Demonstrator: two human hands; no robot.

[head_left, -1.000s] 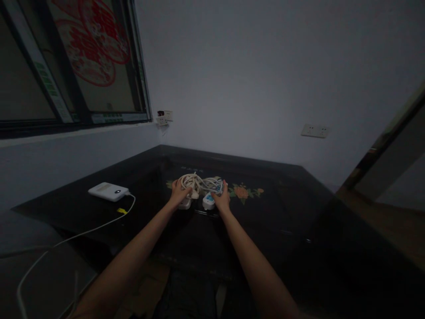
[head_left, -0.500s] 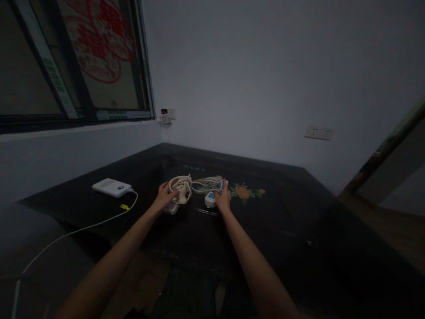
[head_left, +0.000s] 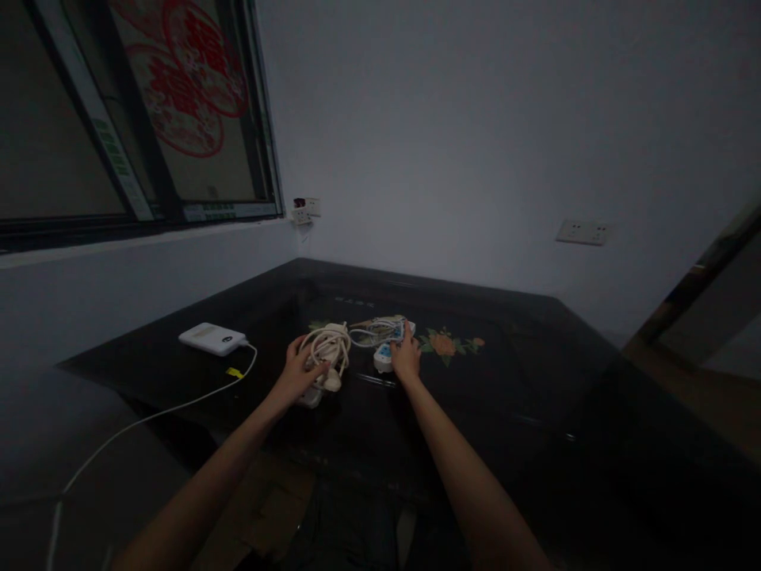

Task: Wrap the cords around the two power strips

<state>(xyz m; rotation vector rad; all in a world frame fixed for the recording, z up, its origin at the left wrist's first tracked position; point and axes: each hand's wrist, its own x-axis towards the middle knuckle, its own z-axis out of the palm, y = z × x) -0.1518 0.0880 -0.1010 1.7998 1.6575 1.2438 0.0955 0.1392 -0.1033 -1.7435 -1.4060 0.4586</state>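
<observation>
The dark table (head_left: 476, 396) carries two bundles side by side. On the left, the cream cord bundle (head_left: 329, 346) (its plug dangling toward the near edge) sits in the curled fingers of the left hand (head_left: 297, 373). Beside it, the right hand (head_left: 407, 357) has its fingers around the blue-and-white power strip (head_left: 384, 357), near a printed flower (head_left: 443, 344).

The bench (head_left: 499, 373) is leaving open space right of the flower print (head_left: 443, 344); the power bank (head_left: 212, 339) and its cable (head_left: 172, 408) are blocking the left.
</observation>
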